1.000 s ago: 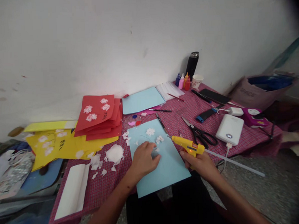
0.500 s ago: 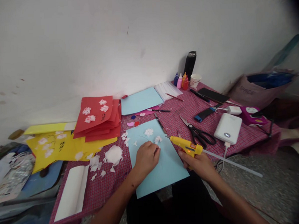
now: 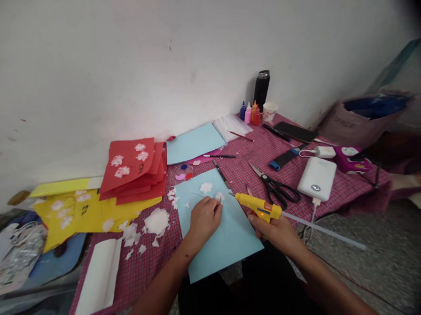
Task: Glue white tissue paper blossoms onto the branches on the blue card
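Note:
My right hand (image 3: pixel 276 231) is wrapped round a yellow hot glue gun (image 3: pixel 257 205), its nozzle pointing left over the light blue paper (image 3: pixel 224 251). A long clear glue stick (image 3: pixel 323 230) sticks out of its back, and a small orange light glows on its side. Resting on the blue paper, my left hand (image 3: pixel 205 219) has its fingers curled together at the lower edge of a white crumpled-paper flower (image 3: pixel 219 196); what they pinch, if anything, is hidden. A second white flower (image 3: pixel 205 188) lies up and to the left, near a thin drawn line.
Scissors (image 3: pixel 273 187), a white power bank (image 3: pixel 317 177) and a cutter knife (image 3: pixel 284 159) lie on the right. Red cards (image 3: pixel 129 166), yellow paper (image 3: pixel 96 208) and torn white paper (image 3: pixel 156 222) are on the left. Paint bottles (image 3: pixel 252 114) and a black flask (image 3: pixel 262 90) stand behind.
The whole view has shifted slightly, so most things sit a little further left. Both hands keep nearly the same pose, and the glue gun stays in my right hand.

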Demonstrator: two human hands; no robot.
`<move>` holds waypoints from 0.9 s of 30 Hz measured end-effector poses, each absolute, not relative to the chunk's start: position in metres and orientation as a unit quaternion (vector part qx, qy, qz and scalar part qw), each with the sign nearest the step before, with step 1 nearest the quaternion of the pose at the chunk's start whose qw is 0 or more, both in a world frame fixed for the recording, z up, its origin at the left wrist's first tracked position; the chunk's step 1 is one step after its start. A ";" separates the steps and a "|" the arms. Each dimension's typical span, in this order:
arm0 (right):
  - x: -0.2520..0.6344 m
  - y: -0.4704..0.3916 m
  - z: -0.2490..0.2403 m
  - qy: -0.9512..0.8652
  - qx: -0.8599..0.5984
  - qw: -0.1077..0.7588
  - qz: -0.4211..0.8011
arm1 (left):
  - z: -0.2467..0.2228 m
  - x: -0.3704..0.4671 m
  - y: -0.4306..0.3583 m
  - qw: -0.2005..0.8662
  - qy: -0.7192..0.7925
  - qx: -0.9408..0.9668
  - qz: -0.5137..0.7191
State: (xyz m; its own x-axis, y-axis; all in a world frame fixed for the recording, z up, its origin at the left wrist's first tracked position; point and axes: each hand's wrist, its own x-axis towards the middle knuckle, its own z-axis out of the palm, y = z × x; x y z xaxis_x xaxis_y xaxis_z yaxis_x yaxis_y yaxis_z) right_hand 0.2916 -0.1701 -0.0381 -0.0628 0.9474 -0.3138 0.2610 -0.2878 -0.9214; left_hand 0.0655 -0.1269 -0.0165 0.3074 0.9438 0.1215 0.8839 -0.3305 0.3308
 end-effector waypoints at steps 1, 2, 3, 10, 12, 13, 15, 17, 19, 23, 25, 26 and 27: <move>0.292 -0.170 -0.039 -0.498 -0.604 0.325 0.531 | -0.016 0.066 -0.126 0.101 0.571 0.802 0.145; 0.292 -0.170 -0.039 -0.494 -0.605 0.325 0.533 | -0.016 0.066 -0.125 0.100 0.572 0.801 0.143; 0.292 -0.170 -0.039 -0.492 -0.606 0.325 0.535 | -0.017 0.067 -0.125 0.098 0.575 0.800 0.142; 0.292 -0.171 -0.035 -0.501 -0.602 0.320 0.533 | -0.020 0.069 -0.123 0.076 0.590 0.789 0.153; 0.292 -0.171 -0.034 -0.499 -0.601 0.320 0.537 | -0.021 0.070 -0.123 0.073 0.592 0.788 0.154; 0.292 -0.171 -0.035 -0.498 -0.601 0.319 0.537 | -0.021 0.069 -0.124 0.073 0.593 0.787 0.154; 0.292 -0.171 -0.036 -0.498 -0.602 0.320 0.536 | -0.022 0.069 -0.124 0.070 0.594 0.787 0.151; 0.292 -0.171 -0.038 -0.495 -0.602 0.323 0.537 | -0.022 0.070 -0.124 0.065 0.596 0.787 0.145; 0.292 -0.171 -0.040 -0.493 -0.601 0.326 0.539 | -0.022 0.071 -0.124 0.060 0.598 0.787 0.140; 0.291 -0.171 -0.039 -0.492 -0.596 0.335 0.538 | -0.022 0.073 -0.124 0.051 0.608 0.781 0.133; 0.291 -0.171 -0.038 -0.491 -0.596 0.335 0.539 | -0.021 0.073 -0.124 0.055 0.610 0.780 0.133; 0.291 -0.171 -0.038 -0.491 -0.596 0.336 0.540 | -0.020 0.072 -0.125 0.060 0.608 0.780 0.136; 0.291 -0.171 -0.037 -0.492 -0.596 0.335 0.539 | -0.020 0.071 -0.126 0.068 0.606 0.780 0.141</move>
